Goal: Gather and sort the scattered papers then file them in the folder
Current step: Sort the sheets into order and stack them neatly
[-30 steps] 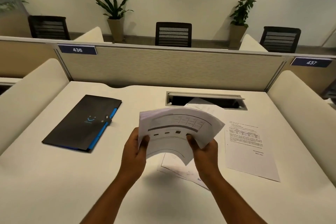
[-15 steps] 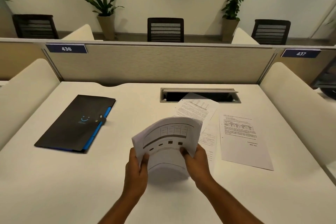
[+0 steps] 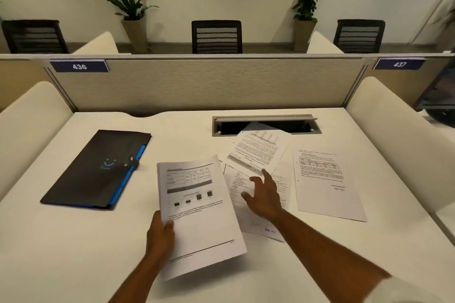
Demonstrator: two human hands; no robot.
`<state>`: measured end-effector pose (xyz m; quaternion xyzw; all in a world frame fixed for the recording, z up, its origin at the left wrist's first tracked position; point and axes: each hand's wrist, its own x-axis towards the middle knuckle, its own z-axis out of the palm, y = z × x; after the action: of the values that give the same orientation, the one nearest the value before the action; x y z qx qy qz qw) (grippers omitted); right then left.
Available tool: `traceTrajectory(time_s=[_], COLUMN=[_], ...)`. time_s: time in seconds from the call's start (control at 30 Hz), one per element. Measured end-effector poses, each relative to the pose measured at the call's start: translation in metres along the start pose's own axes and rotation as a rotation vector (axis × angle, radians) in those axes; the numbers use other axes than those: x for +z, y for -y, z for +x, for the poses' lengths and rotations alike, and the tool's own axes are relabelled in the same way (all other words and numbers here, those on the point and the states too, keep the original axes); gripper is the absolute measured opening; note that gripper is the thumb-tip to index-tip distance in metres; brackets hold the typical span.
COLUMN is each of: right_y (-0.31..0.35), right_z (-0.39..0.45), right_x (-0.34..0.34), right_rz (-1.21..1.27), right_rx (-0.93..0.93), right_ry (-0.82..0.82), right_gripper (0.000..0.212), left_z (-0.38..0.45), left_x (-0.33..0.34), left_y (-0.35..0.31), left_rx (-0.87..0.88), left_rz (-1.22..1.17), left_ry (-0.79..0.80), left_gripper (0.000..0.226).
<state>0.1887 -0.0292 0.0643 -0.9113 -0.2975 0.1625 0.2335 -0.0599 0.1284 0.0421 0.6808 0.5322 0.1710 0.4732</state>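
Held up off the white desk [image 3: 73,253] at near centre: a small stack of printed sheets [image 3: 199,214], top page showing a table and a dark bar chart, tilted a little to the left. Pinched at its near-left edge by the left hand [image 3: 160,236], thumb on top of the page, fingers curled underneath, forearm rising from the near edge of the frame. Stretched out just to the right of the stack, the right hand [image 3: 264,198], palm down, fingers spread and straight, fingertips over the loose overlapping papers [image 3: 258,152] at centre right; whether touching them or just above, could not tell. Right forearm angled in from the near right corner, a pale sleeve at its end. Farthest of those loose papers lapped over the edge of the open cable slot [image 3: 267,124] in the desk. Lay flat alone further right, one more sheet with a small table [image 3: 325,184], apart from the pile. Rested shut on the left side of the desk, well apart from both hands, the black folder with a blue edge [image 3: 98,170]. Stood beyond, the beige partition [image 3: 209,83] with number plates 436 [image 3: 79,66] and 437 [image 3: 399,64].
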Motion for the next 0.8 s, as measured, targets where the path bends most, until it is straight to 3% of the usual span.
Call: traceTrajectory(time_s=[0.17, 0.27, 0.5, 0.63, 0.7, 0.8], right_y=[-0.016, -0.035, -0.084, -0.092, -0.085, -0.062], right_z=[0.026, 0.013, -0.054, -0.074, -0.072, -0.063], right_x=[0.0, 0.015, 0.046, 0.047, 0.041, 0.033], right_rz=[-0.227, -0.294, -0.268, -0.221, -0.198, -0.237], right_rx=[-0.051, -0.092, -0.198, -0.267, -0.177, 0.06], right_ry=[0.13, 0.198, -0.018, -0.261, -0.338, -0.318], right_gripper=[0.076, 0.072, 0.066, 0.045, 0.052, 0.081], left_z=[0.01, 0.01, -0.002, -0.01, -0.011, -0.009], left_x=[-0.012, -0.018, -0.024, -0.025, -0.025, -0.024], left_y=[0.012, 0.016, 0.036, 0.048, 0.049, 0.046], left_rx=[-0.036, -0.036, -0.055, -0.067, -0.077, -0.073], left_rz=[0.044, 0.05, 0.071, 0.117, 0.138, 0.143], left_ry=[0.057, 0.078, 0.134, 0.133, 0.121, 0.128], left_gripper=[0.036, 0.036, 0.036, 0.033, 0.033, 0.034])
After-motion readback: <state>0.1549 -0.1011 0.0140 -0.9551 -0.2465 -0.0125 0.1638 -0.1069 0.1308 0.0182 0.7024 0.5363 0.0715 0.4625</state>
